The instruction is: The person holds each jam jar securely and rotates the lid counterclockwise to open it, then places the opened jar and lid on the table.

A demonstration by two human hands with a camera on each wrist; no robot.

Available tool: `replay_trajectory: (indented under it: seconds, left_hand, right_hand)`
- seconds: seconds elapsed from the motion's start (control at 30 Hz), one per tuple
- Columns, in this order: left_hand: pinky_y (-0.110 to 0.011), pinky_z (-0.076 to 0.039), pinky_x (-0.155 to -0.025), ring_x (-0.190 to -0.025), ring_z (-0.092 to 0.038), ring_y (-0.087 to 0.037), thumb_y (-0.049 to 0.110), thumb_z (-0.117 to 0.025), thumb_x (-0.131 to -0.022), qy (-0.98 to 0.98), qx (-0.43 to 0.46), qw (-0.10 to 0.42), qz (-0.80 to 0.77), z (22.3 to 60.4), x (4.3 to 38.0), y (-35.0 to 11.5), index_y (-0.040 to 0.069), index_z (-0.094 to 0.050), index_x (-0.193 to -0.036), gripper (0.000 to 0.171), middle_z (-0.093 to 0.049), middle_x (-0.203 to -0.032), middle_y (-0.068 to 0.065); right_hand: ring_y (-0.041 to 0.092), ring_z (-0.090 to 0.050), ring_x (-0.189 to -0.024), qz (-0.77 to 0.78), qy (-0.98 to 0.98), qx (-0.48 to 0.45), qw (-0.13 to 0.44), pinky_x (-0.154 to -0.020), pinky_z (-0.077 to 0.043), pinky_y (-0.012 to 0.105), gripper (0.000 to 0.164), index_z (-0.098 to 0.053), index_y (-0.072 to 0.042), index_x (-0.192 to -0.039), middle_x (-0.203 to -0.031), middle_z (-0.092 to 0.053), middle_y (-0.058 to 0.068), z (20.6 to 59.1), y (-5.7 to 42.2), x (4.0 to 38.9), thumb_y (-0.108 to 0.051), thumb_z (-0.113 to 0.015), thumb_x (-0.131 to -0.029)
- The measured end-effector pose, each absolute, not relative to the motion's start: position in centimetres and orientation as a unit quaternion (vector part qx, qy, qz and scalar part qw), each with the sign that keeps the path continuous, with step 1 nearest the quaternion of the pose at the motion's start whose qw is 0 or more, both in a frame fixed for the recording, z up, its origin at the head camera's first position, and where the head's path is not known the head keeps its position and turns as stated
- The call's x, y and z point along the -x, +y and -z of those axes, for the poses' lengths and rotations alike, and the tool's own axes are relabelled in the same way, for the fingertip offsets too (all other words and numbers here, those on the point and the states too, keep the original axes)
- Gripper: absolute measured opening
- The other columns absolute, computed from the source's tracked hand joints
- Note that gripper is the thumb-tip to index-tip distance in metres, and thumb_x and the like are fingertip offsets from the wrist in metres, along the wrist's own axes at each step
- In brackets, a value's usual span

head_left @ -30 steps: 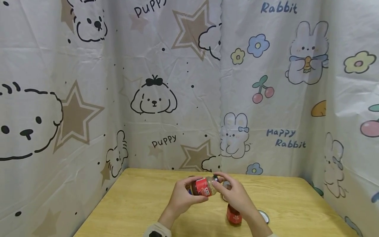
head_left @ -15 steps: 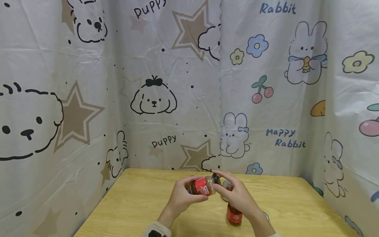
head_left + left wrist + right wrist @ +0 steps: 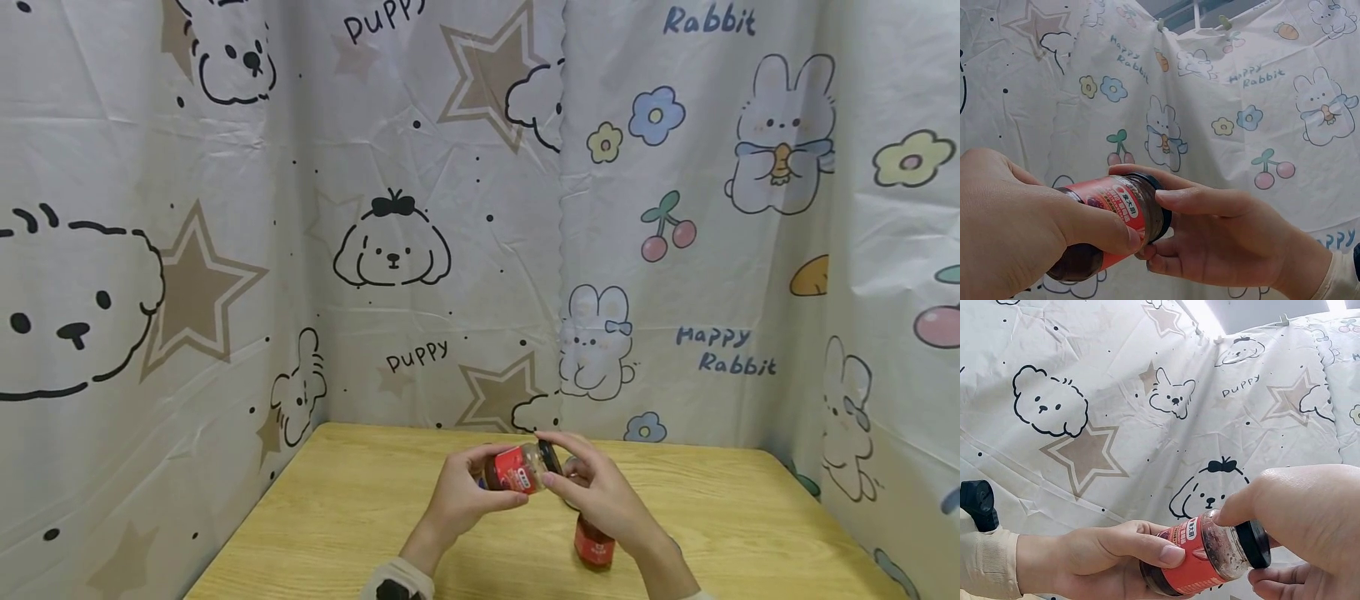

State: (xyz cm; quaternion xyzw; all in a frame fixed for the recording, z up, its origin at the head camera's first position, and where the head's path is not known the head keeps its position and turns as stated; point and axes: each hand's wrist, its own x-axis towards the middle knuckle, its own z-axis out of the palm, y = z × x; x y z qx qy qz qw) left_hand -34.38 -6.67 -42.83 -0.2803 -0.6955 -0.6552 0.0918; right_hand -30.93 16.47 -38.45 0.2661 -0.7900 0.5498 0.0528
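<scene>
A glass sauce jar [image 3: 516, 470] with a red label and dark contents is held tilted above the table. My left hand [image 3: 459, 492] grips its body, thumb across the label in the left wrist view. The black lid [image 3: 1252, 544] sits on the jar's mouth, facing right. My right hand [image 3: 592, 483] holds the lid end between thumb and fingers; in the right wrist view its thumb lies on the glass near the neck. Sauce residue coats the inside of the glass. Below the right hand, a second red-labelled jar [image 3: 595, 546] stands on the table, its top hidden.
The wooden table [image 3: 322, 517] lies under both hands. Behind my right hand shows part of a clear glass item [image 3: 572, 497], mostly hidden. Printed curtains [image 3: 450, 250] close off the back and both sides.
The right fingers have shifted around the lid, so more of the black lid shows. A pale round disc on the table is now hidden behind the right forearm. The left hand stays nearly still.
</scene>
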Motion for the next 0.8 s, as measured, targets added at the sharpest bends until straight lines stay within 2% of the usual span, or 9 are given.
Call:
replay_trajectory:
  seconds: [0.17,0.4,0.5,0.63,0.8]
  left_hand:
    - [-0.028,-0.058,-0.072,-0.089,-0.067,-0.019,0.006,-0.093,-0.073,-0.694,0.281,0.093,0.656,42.86,34.46,-6.73,0.005,-0.072,-0.127,0.058,-0.074,-0.106,-0.005]
    - [-0.027,-0.057,-0.071,-0.088,-0.066,-0.018,0.008,-0.093,-0.073,-0.694,0.279,0.097,0.656,42.88,34.46,-6.8,0.006,-0.073,-0.125,0.056,-0.074,-0.103,-0.004]
    - [-0.028,-0.057,-0.071,-0.088,-0.066,-0.019,0.008,-0.093,-0.074,-0.694,0.277,0.098,0.658,42.81,34.41,-6.9,0.005,-0.073,-0.125,0.055,-0.074,-0.103,-0.004]
    - [-0.028,-0.057,-0.071,-0.089,-0.065,-0.02,0.009,-0.093,-0.074,-0.696,0.274,0.099,0.656,42.74,34.37,-7.01,0.005,-0.073,-0.125,0.055,-0.074,-0.104,-0.005]
    - [-0.028,-0.057,-0.072,-0.091,-0.066,-0.02,0.009,-0.093,-0.075,-0.699,0.273,0.092,0.655,42.81,34.42,-6.96,0.005,-0.073,-0.125,0.055,-0.074,-0.105,-0.005]
  right_hand:
    - [0.023,-0.059,-0.085,-0.552,-0.786,-0.276,0.05,-0.069,-0.051,0.03,0.047,-0.058,-0.023,-0.146,-0.147,-0.046,0.012,38.44,16.53,30.96,-0.021,-0.07,-0.101]
    - [0.036,-0.061,-0.11,-0.57,-0.765,-0.298,0.044,-0.088,-0.056,0.035,0.047,-0.057,-0.016,-0.146,-0.16,-0.035,0.017,38.55,16.51,30.92,-0.007,-0.067,-0.1]
    - [0.04,-0.058,-0.119,-0.575,-0.757,-0.306,0.049,-0.092,-0.055,0.035,0.048,-0.057,-0.013,-0.145,-0.161,-0.035,0.017,38.6,16.44,30.91,-0.002,-0.065,-0.1]
    - [0.043,-0.056,-0.126,-0.581,-0.751,-0.309,0.061,-0.093,-0.055,0.035,0.038,-0.059,-0.007,-0.14,-0.159,-0.038,0.016,38.61,16.27,30.91,-0.009,-0.065,-0.102]
    - [0.044,-0.058,-0.124,-0.584,-0.747,-0.308,0.082,-0.093,-0.054,0.034,0.03,-0.065,-0.004,-0.132,-0.156,-0.042,0.022,38.71,16.12,31.04,-0.015,-0.063,-0.105]
